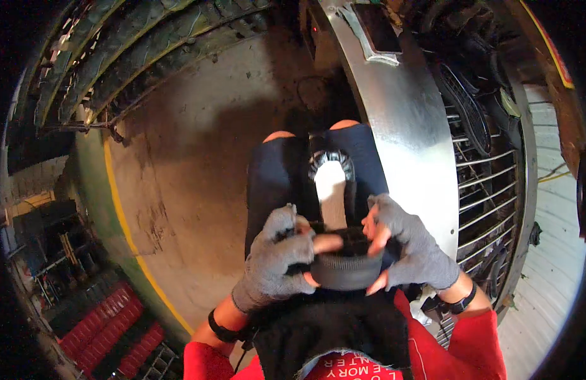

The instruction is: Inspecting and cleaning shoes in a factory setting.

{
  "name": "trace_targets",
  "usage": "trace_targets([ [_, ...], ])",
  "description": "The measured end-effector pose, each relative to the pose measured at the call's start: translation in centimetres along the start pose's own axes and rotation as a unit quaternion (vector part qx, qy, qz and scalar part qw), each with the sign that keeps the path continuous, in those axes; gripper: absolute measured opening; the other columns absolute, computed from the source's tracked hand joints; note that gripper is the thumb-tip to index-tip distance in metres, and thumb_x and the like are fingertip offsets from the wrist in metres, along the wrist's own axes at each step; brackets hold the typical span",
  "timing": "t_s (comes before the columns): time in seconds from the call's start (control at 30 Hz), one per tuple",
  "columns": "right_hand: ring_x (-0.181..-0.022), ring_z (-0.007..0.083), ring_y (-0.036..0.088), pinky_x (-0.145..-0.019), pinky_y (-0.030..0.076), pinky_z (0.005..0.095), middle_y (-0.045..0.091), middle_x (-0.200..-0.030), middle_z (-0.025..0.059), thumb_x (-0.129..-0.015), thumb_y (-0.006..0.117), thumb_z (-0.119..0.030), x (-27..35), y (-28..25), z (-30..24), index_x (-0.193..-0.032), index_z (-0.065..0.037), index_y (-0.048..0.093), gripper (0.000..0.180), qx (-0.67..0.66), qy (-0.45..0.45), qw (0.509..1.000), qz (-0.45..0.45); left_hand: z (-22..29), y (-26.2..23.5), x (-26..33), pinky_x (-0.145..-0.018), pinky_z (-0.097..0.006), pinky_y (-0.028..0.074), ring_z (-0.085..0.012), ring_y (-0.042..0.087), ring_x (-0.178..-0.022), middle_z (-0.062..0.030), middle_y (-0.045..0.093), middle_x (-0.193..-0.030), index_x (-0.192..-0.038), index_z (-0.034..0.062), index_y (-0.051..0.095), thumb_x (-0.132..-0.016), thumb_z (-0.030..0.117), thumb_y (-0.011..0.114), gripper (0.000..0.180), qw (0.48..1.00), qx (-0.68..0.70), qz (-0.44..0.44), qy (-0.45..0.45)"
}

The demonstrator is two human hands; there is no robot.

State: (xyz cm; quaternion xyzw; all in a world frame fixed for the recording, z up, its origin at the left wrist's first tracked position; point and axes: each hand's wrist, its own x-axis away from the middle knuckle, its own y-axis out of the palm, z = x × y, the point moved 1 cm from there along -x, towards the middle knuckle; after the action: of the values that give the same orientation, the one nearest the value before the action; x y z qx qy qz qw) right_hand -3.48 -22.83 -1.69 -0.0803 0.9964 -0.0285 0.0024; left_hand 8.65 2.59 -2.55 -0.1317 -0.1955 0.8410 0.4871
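Note:
A black shoe (348, 275) lies between my thighs, its pale white-and-tan underside (333, 196) facing up. Gathered, shiny black material rings the far, rounded end, and the near end is a dark, curved band with a ribbed edge. My left hand (283, 250), in a grey fingerless glove, curls around the near end from the left, with a finger reaching over its top. From the right, my right hand (403, 244), gloved the same way, grips the same end with thumb and fingers. Some fingertips are slightly blurred.
A metal bench (407, 120) runs along my right, with a dark flat device (376, 26) on a cloth at its far end. Beyond it, a barred rack (486, 196) holds black pieces. Tiered racks (147, 50) stand far left; red items (103, 323) sit lower left.

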Motion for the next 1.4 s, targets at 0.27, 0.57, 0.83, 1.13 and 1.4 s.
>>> trace_targets([
  [0.27,-0.104,0.0119,0.053,-0.093,0.044,0.0298,0.056,-0.111,-0.0008,-0.083,0.081,-0.010,-5.2,0.5,2.7,-0.122,-0.008,0.061,0.043,-0.229,0.201,0.923,0.233,-2.4,2.1,-5.8,-0.087,-0.035,0.049,-0.0266,0.055,-0.096,-0.0102,0.065,-0.113,-0.135,-0.0001,0.064,-0.079,0.021,0.086,0.064,0.973,0.078,0.183,-0.120],
  [0.57,-0.095,0.0155,0.049,-0.089,0.043,0.0317,0.049,-0.101,0.0015,-0.075,0.091,-0.021,-7.3,-2.0,5.9,-0.133,-0.008,0.057,0.069,-0.032,0.171,0.974,0.143,-3.8,-1.4,-8.8,-0.098,-0.038,0.048,-0.0304,0.060,-0.103,-0.0131,0.067,-0.118,-0.137,0.0048,0.063,-0.080,0.027,0.084,0.065,0.977,0.076,0.076,-0.184],
  [0.83,-0.099,0.0199,0.058,-0.088,0.049,0.0383,0.060,-0.113,0.0054,-0.075,0.091,-0.029,-9.7,-2.2,5.5,-0.153,-0.004,0.049,0.091,-0.127,0.120,0.981,0.088,-6.4,-1.8,-7.6,-0.109,-0.039,0.046,-0.0268,0.057,-0.126,-0.0160,0.045,-0.153,-0.160,0.0038,0.041,-0.080,0.068,0.080,0.110,0.910,0.368,0.029,-0.191],
  [1.13,-0.097,0.0309,0.057,-0.092,0.046,0.0389,0.056,-0.101,0.0122,-0.070,0.092,-0.042,-1.6,-1.1,-4.9,-0.147,-0.004,0.061,0.091,0.079,-0.055,0.995,0.006,-5.6,1.2,-1.0,-0.119,-0.040,0.037,-0.0256,0.045,-0.143,-0.0140,0.046,-0.156,-0.159,0.0011,0.039,-0.084,0.088,0.055,0.116,0.960,0.243,-0.062,-0.124],
  [1.4,-0.128,0.0207,0.054,-0.117,0.035,0.0371,0.058,-0.139,0.0086,-0.085,0.022,-0.099,4.2,2.6,-7.0,-0.156,0.002,0.045,0.125,-0.349,0.012,0.908,0.232,-1.4,3.6,0.4,-0.120,-0.045,0.039,-0.0277,0.052,-0.138,-0.0121,0.059,-0.147,-0.148,0.0079,0.050,-0.095,0.015,0.072,0.058,0.963,0.264,0.033,-0.037],
])
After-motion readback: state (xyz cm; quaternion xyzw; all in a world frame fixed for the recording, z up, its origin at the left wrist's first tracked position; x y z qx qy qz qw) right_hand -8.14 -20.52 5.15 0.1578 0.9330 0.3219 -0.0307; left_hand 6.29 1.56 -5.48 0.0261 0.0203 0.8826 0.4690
